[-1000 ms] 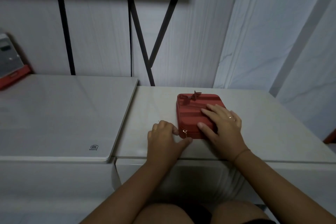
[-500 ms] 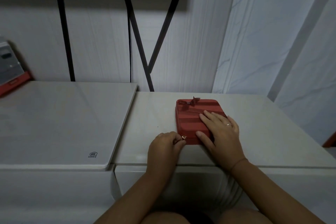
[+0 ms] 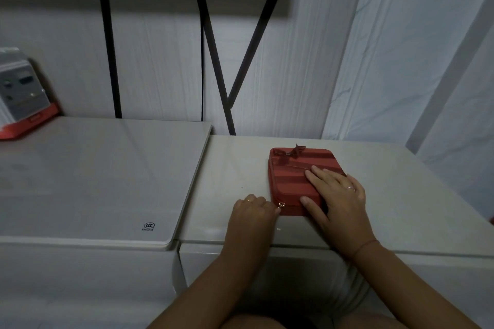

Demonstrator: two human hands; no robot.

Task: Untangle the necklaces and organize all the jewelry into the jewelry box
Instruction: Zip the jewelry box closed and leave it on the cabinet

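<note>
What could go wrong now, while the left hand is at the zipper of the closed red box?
1. The jewelry box lies close to the front edge of the white top. If the left hand tugs the zipper pull hard, the box may slide off, unless the right hand, flat on the box, presses firmly.
2. The pull is small, so the pinch may slip.
3. The contents are hidden; a quick opening might spill them.
</note>
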